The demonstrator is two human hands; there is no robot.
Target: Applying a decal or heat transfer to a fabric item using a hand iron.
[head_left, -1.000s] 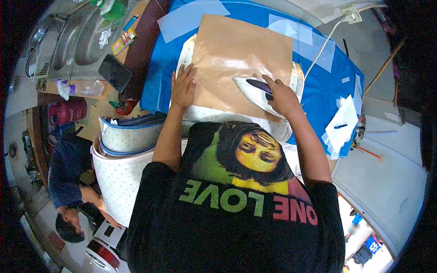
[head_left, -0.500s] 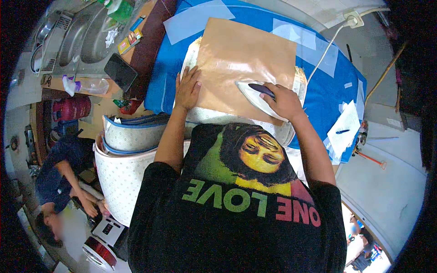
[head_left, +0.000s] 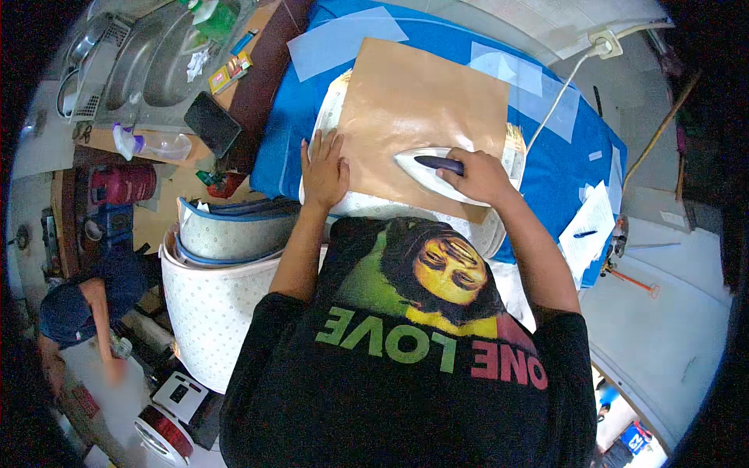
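Note:
My right hand (head_left: 477,178) is wrapped round the dark handle of a white clothes iron (head_left: 415,161), whose soleplate rests on a brown sheet of paper (head_left: 425,86). The iron's tip points to the left. Flat on the sheet's left edge lies my left hand (head_left: 325,171), fingers spread, holding nothing. Under the sheet is a pale, dotted padded fabric (head_left: 374,206), showing along the near edge and at both sides. All of this lies on a blue cloth (head_left: 285,129) covering the work surface.
Translucent sheets (head_left: 346,43) and a paper with a pen (head_left: 585,232) lie on the cloth. A white cord (head_left: 563,87) runs to a socket (head_left: 605,44). Rolled dotted padding (head_left: 226,312) stands at left, near a sink (head_left: 168,70), phone (head_left: 212,125) and spray bottle (head_left: 160,145). Another person (head_left: 94,300) crouches lower left.
The iron has slid slightly left over the brown sheet with my right hand on it. My left hand stays on the sheet's edge. The person at lower left has shifted, reaching an arm downward.

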